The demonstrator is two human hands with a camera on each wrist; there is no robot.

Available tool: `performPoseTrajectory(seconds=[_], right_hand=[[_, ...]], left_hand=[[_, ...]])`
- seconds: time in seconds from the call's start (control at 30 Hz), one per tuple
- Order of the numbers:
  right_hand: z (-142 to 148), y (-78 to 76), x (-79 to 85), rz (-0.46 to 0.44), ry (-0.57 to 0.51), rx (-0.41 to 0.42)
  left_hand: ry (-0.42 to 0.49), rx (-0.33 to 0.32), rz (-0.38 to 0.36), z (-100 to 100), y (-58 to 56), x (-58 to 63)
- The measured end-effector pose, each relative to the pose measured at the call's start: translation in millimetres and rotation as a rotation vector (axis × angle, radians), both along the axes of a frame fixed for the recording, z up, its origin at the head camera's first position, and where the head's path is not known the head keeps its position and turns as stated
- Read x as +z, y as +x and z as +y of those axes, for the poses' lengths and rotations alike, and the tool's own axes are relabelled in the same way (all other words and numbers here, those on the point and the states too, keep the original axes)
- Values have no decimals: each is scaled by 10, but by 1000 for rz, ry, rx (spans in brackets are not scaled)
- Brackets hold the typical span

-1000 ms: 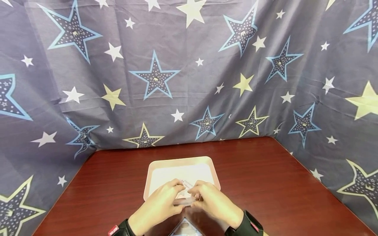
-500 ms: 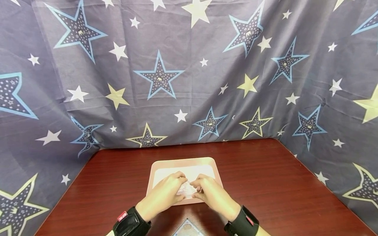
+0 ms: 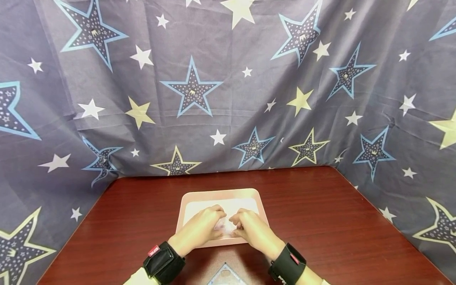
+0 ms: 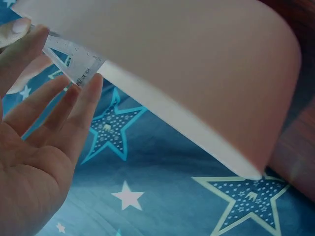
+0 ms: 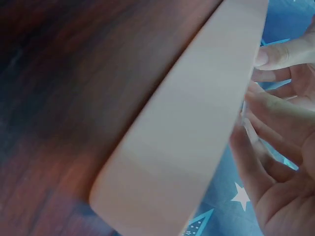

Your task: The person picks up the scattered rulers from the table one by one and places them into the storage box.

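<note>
Both hands are over the pink tray (image 3: 221, 194) with its white bottom. Between them is a clear plastic set square (image 4: 88, 59), its printed scale and triangular cut-out showing in the left wrist view. My left hand (image 3: 201, 225) pinches one side of it with thumb and fingers. Opposite, my right hand (image 3: 255, 227) grips the other side with bent fingers. In the right wrist view the tray's wall (image 5: 167, 123) hides most of the set square and some fingertips. Near the bottom edge of the head view, a second clear triangle ruler (image 3: 228, 268) lies on the table.
The tray stands on a dark red wooden table (image 3: 320, 221). A grey curtain (image 3: 228, 99) patterned with stars hangs behind the table and along its sides. Black straps (image 3: 164, 263) are worn on both wrists.
Both hands have moved forward and settled lower over the tray, carrying the set square from its near edge to inside its outline. Over the last half second they shift only slightly.
</note>
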State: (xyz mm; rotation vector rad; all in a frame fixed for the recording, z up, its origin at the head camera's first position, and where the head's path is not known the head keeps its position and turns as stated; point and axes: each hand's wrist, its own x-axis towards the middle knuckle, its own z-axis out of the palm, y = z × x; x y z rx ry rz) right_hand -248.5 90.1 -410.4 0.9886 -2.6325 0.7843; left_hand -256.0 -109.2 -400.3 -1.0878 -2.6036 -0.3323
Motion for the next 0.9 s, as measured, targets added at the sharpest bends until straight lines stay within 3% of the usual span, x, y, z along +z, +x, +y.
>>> performPoseTrajectory(seconds=[0.2,0.5,0.9], right_hand=[[-43,-71,-55,-80,-12,-2],[-34,-149,-92,-127,-20,-32],[-7,-218,-136,-132,-16,-20]], left_hand=[[-4,10,-76,-67,-72,-66],[20,-12,-70,-54,-206,-187],[55,-26,-101,-9,-281,-277]])
